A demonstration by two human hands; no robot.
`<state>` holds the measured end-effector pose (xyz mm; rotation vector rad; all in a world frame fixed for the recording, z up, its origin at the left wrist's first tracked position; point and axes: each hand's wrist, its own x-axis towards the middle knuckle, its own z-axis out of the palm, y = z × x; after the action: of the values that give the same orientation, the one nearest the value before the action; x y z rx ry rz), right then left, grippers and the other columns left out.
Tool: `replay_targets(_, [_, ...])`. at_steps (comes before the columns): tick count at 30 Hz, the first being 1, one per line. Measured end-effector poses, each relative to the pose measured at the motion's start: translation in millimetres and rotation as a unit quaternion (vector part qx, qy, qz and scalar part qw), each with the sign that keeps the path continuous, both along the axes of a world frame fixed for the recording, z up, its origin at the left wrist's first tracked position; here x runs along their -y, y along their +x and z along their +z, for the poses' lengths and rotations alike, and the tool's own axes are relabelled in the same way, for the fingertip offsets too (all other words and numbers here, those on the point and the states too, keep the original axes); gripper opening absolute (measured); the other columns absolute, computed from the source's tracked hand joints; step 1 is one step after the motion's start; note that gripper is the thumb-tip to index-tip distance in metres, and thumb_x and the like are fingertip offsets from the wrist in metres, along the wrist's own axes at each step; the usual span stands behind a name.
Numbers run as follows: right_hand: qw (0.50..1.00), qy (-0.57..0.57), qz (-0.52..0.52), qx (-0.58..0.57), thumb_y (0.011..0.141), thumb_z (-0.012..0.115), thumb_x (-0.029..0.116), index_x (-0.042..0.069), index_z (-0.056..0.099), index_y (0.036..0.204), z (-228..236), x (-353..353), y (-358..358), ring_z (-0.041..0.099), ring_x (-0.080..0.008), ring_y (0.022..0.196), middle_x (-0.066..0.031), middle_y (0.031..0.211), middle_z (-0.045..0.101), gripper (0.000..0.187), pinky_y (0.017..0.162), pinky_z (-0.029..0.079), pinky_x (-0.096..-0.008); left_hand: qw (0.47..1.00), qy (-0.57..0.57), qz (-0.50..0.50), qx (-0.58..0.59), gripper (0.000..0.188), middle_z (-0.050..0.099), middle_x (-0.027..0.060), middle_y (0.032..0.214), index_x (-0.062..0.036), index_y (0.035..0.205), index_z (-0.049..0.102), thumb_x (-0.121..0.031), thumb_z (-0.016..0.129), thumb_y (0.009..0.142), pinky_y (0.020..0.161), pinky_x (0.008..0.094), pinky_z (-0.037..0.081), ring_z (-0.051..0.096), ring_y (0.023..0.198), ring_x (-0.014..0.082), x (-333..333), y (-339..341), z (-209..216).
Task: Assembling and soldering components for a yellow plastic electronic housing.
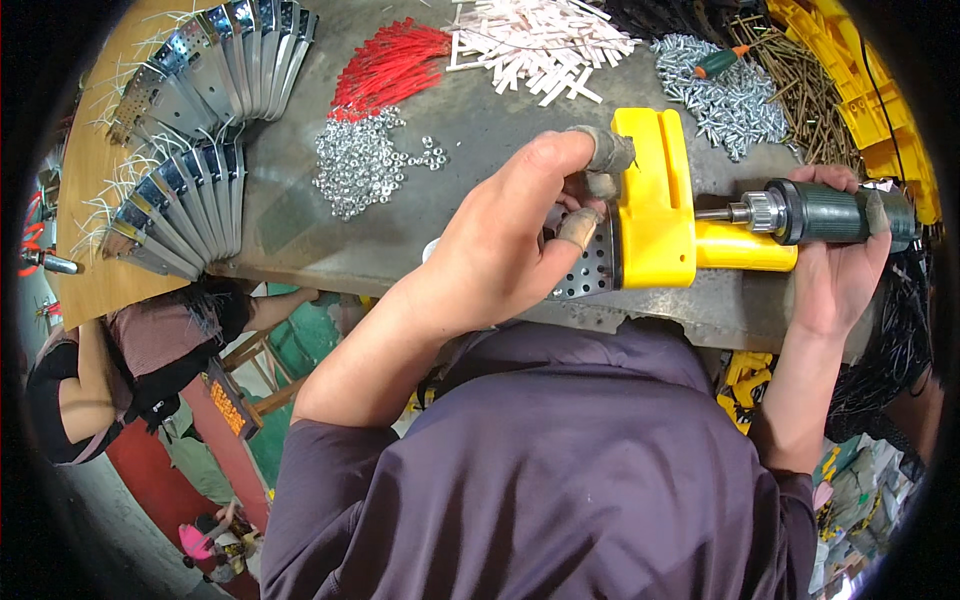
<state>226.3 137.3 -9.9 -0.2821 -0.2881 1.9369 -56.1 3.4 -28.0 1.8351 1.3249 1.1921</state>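
Note:
My left hand (pixel 520 215), with worn covers on its fingertips, is closed at the left side of a yellow plastic housing (pixel 655 200). Its thumb and fingers grip a perforated metal bracket (pixel 596 268) that sits against the housing; part of the bracket is hidden by the hand. My right hand (pixel 845 265) is wrapped round a dark green power screwdriver (pixel 840 213), lying level. The driver's shaft points left and reaches the housing's right side, above its yellow handle. Whether a screw is at the tip I cannot see.
Beyond the hands lie piles of nuts (pixel 355 165), red sleeved parts (pixel 390 65), white strips (pixel 540 40) and silver screws (pixel 715 95). Metal brackets with wires (pixel 185 200) fan out at left. Yellow housings (pixel 860 90) stand far right, black cables (pixel 890 330) nearer. Another person (pixel 90 390) sits left.

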Motion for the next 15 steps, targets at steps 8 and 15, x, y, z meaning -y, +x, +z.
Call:
replay_targets(8, [1.000, 0.002, -0.008, 0.008, 0.084, 0.057, 0.008, -0.005, 0.043, 0.100, 10.3, 3.0, -6.0, 0.049, -0.0249, 0.097, -0.0127, 0.096, 0.046, 0.024, 0.110, 0.027, -0.0484, 0.998, 0.039, 0.036, 0.023, 0.052, 0.056, 0.0137, 0.099, -0.0012, 0.115, 0.046, 0.006, 0.065, 0.068, 0.074, 0.0367, 0.048, 0.058, 0.084, 0.0300, -3.6, 3.0, 3.4])
replay_targets(15, [1.000, 0.017, -0.016, 0.021, 0.081, 0.060, 0.008, -0.004, 0.043, 0.100, 6.4, 2.8, -7.6, 0.049, -0.0235, 0.096, -0.0120, 0.095, 0.046, 0.028, 0.110, 0.027, -0.0467, 0.969, 0.085, 0.046, -0.228, 0.035, 0.051, 0.0129, 0.086, -0.0015, 0.095, 0.051, 0.005, 0.061, 0.062, 0.069, 0.0405, 0.037, 0.048, 0.078, 0.0327, -5.5, 7.2, 16.0])
